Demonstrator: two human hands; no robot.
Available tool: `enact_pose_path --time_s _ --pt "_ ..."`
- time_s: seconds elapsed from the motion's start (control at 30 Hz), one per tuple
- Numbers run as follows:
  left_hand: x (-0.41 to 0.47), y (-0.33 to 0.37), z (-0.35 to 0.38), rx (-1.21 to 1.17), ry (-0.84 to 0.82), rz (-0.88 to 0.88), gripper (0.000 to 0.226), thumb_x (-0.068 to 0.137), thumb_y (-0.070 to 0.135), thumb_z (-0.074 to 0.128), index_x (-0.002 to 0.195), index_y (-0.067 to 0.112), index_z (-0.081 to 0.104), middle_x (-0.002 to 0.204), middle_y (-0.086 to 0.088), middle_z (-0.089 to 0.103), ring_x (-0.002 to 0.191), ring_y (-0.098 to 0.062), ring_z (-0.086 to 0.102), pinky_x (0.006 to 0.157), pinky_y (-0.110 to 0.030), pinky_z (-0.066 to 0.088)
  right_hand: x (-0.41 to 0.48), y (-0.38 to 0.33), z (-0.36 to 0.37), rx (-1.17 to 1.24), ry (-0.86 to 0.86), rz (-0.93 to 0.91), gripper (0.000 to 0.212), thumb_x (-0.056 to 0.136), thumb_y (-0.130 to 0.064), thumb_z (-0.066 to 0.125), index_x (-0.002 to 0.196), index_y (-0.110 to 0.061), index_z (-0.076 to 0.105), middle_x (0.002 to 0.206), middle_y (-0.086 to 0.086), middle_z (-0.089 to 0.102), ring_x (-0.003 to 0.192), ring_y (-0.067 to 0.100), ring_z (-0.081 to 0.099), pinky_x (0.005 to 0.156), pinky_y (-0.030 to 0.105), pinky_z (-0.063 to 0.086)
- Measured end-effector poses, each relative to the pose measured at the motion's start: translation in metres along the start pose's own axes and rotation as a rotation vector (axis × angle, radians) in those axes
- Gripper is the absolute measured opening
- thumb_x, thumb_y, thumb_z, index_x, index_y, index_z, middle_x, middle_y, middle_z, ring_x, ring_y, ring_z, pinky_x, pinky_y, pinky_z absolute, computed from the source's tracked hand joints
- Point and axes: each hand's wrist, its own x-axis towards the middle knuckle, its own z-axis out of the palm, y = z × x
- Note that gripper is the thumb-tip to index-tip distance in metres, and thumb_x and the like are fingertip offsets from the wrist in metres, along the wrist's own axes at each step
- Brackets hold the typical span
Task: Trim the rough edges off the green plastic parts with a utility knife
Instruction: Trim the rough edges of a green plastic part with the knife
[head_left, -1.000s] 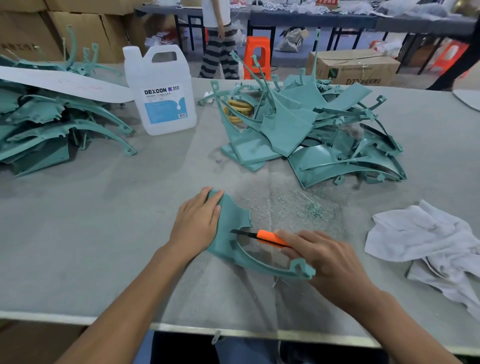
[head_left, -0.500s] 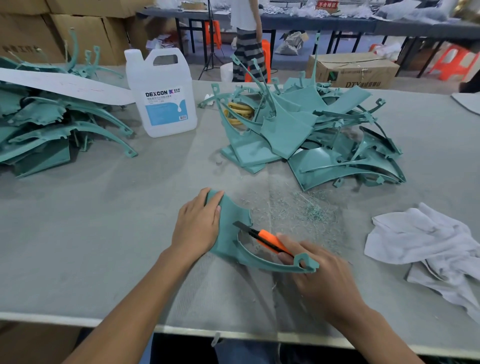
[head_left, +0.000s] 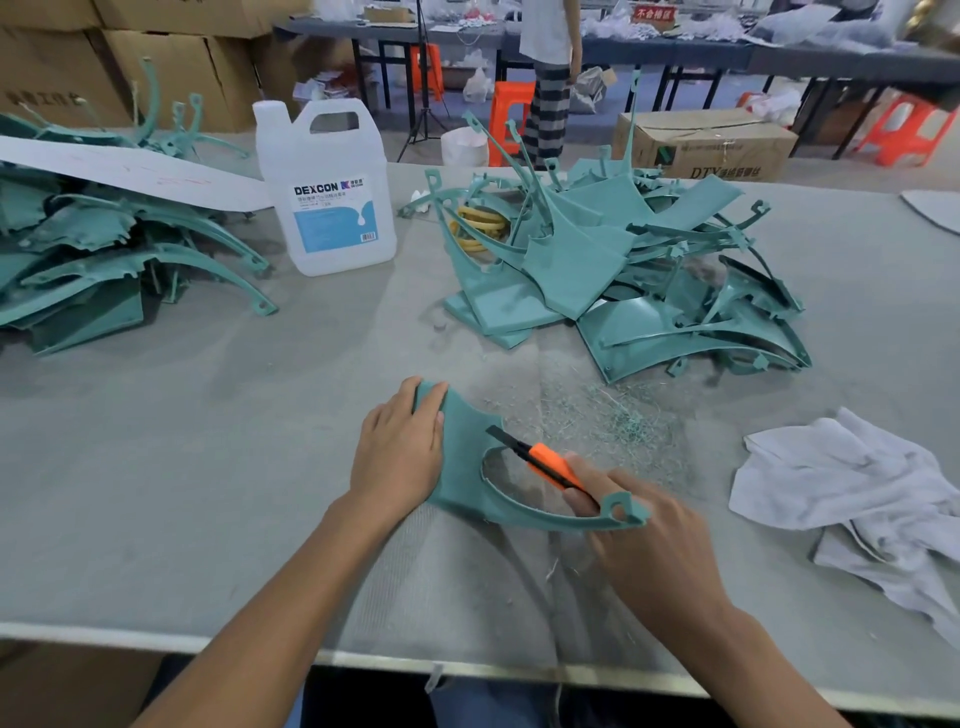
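The grey tabletop (head_left: 156, 467) carries two heaps of green parts, one far right (head_left: 623, 270) and one at left (head_left: 93, 260), with a white jug (head_left: 327, 192) between them. Near the front edge lies the green plastic part (head_left: 467, 467) being trimmed. The left hand (head_left: 400, 447) presses flat, fingers spread, on its broad end. The right hand (head_left: 654, 540) has its grip closed round the orange utility knife (head_left: 545, 462), blade at the inner cutout edge. Best to keep the blade shallow, stroke away from the holding hand, and hold firm. Fine shavings (head_left: 613, 415) lie just beyond.
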Motion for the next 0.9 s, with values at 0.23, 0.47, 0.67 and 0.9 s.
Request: enact_pose_path --time_s 0.23,0.47,0.67,0.9 --pt "0.0 -0.001 0.002 0.001 -0.001 0.007 0.043 0.108 0.026 0.029 0.15 0.022 0.037 0.151 -0.005 0.034 0.127 -0.026 0.046 0.111 -0.039 0.031 0.0 0.001 0.0 -0.001 -0.017 0.021 0.035 0.089 -0.032 0.076 0.124 -0.033 0.07 0.076 -0.009 0.066 0.059 0.019 0.064 0.044 0.031 0.045" --pt "0.0 -0.005 0.005 0.001 0.019 0.024 0.043 0.108 0.027 0.029 0.149 0.024 0.038 0.152 -0.001 0.035 0.129 -0.022 0.045 0.109 -0.038 0.029 -0.001 0.01 -0.001 0.019 -0.012 0.018 0.037 0.085 -0.024 0.081 0.122 -0.028 0.073 0.074 -0.009 0.065 0.058 0.021 0.062 0.045 0.029 0.042" --pt "0.003 -0.008 0.003 -0.109 0.003 0.061 0.033 0.106 0.03 0.036 0.138 0.022 0.041 0.149 0.001 0.047 0.134 -0.015 0.044 0.111 -0.036 0.023 -0.011 0.026 0.001 0.118 -0.036 0.006 0.037 0.089 -0.027 0.073 0.126 -0.024 0.072 0.09 -0.007 0.073 0.079 0.027 0.068 0.052 0.039 0.055" --pt "0.009 -0.009 0.001 -0.122 -0.055 0.112 0.036 0.108 0.033 0.032 0.142 0.025 0.037 0.157 0.003 0.04 0.138 -0.013 0.042 0.114 -0.036 0.02 -0.002 0.047 0.0 0.187 -0.104 -0.026 0.036 0.095 -0.036 0.059 0.13 -0.033 0.065 0.092 -0.016 0.068 0.082 0.019 0.064 0.063 0.035 0.054"
